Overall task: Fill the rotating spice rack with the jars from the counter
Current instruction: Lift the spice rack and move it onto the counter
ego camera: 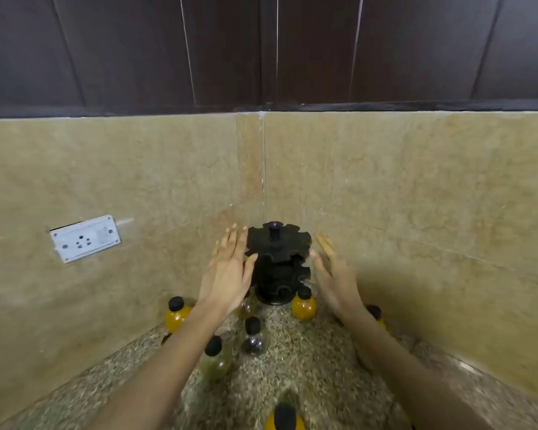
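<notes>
Flanking the rack (278, 262) with both palms, the person seems to be at the very start: getting hold of the black tiered stand, or steadying it, before any jar goes in. The rack sits at the back of the tabletop (295, 364), in the corner where the two tiled walls meet, and every notch that shows looks unfilled. The left hand (230, 271) is flat and spread, its thumb touching or nearly touching the rack's left edge; the right hand (334, 274) is likewise spread, fingers (323, 243) straight, just beside the rack's right edge, and contact there is not clear. Neither hand holds anything. The jars stand in front of the rack and below the hands: an orange one (304, 306) just beside the base on the right, another orange one (177, 315) by the left wall, a dark one (253, 336) and a greenish one (215, 358) between the forearms, one half hidden behind the right wrist (375, 313), and one at the bottom edge (284, 418). The next move likely calls for one hand to drop to the nearest jar, probably the orange one by the base, grip it at the cap, and seat it in an open notch while the other hand keeps the rack from turning. Crowded jars may be knocked by a forearm.
</notes>
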